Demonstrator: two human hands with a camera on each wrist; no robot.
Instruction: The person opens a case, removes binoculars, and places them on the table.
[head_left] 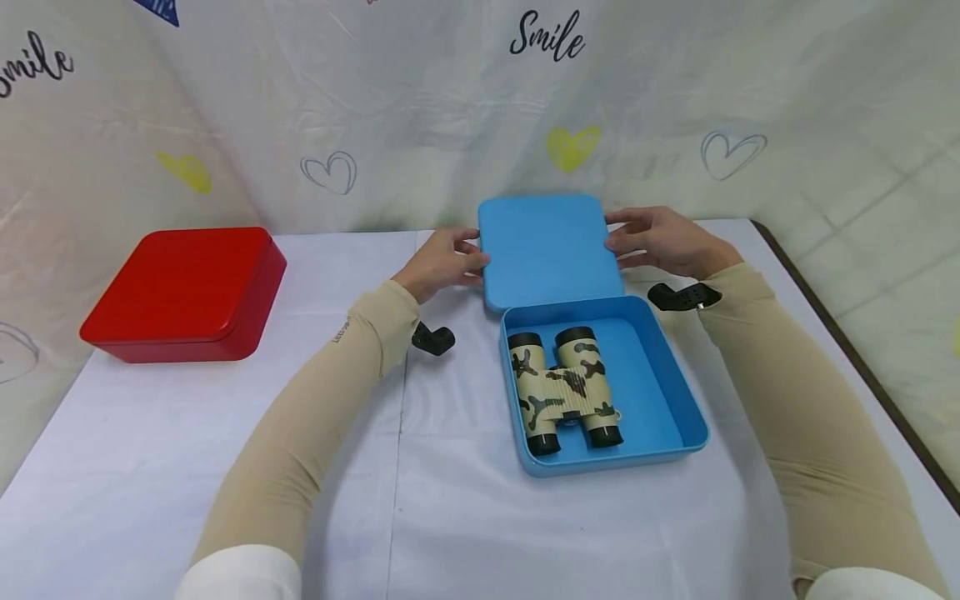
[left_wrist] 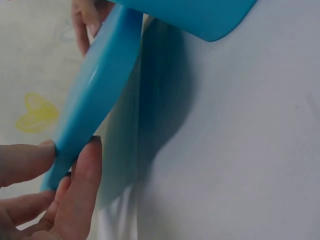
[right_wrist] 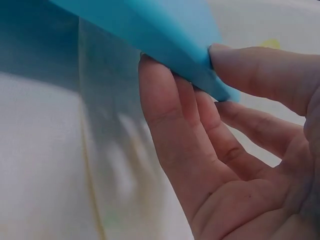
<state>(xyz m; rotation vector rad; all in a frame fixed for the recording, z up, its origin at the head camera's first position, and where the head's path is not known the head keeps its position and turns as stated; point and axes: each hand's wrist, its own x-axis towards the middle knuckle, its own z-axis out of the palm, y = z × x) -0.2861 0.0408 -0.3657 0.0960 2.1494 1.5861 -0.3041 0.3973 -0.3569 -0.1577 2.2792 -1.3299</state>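
A blue box [head_left: 660,375] lies on the white cloth, its lid [head_left: 551,250] tilted up off its far side. Camouflage-patterned binoculars [head_left: 566,387] rest inside the box, toward its left wall. My left hand [head_left: 444,262] pinches the lid's left edge; in the left wrist view the thumb is on one face and the fingers [left_wrist: 82,187] on the other. At the opposite edge my right hand [head_left: 663,240] grips the lid likewise, its thumb [right_wrist: 260,70] on the outer face and the fingertips beneath.
To the left stands a closed red box [head_left: 195,292] on the table [head_left: 330,467]. A printed curtain [head_left: 420,108] with hearts and lettering hangs close behind the far table edge. The table's dark right edge [head_left: 855,350] runs past my right arm.
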